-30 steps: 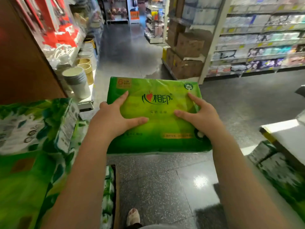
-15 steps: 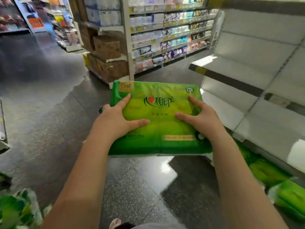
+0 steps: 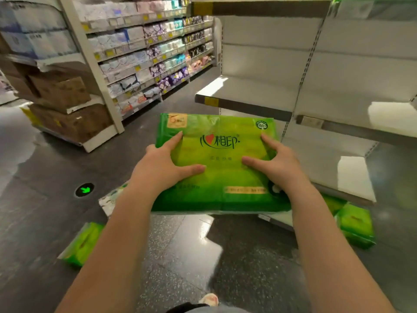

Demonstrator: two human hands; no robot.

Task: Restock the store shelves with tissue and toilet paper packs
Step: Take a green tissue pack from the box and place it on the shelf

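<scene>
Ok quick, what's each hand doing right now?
Left hand: holds the green tissue pack by its left side.
Right hand: holds the same pack's right side.

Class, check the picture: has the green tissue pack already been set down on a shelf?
No, both hands, left hand and right hand, hold the green tissue pack above the floor.

Both your forearms are bare from wrist to the frame's lower edge; no sleeve shows on either. Your left hand [image 3: 162, 170] and right hand [image 3: 279, 168] carry no glove, ring, watch or band. Nails on your fingers [image 3: 194, 169] look short and unpainted, though blur limits that reading. At the bottom edge, a strip of grey garment [image 3: 212, 309] shows with a dark patch to its left. One shoe [image 3: 208, 299] shows above it, light-coloured with pinkish marks; detail too blurred to read.
</scene>
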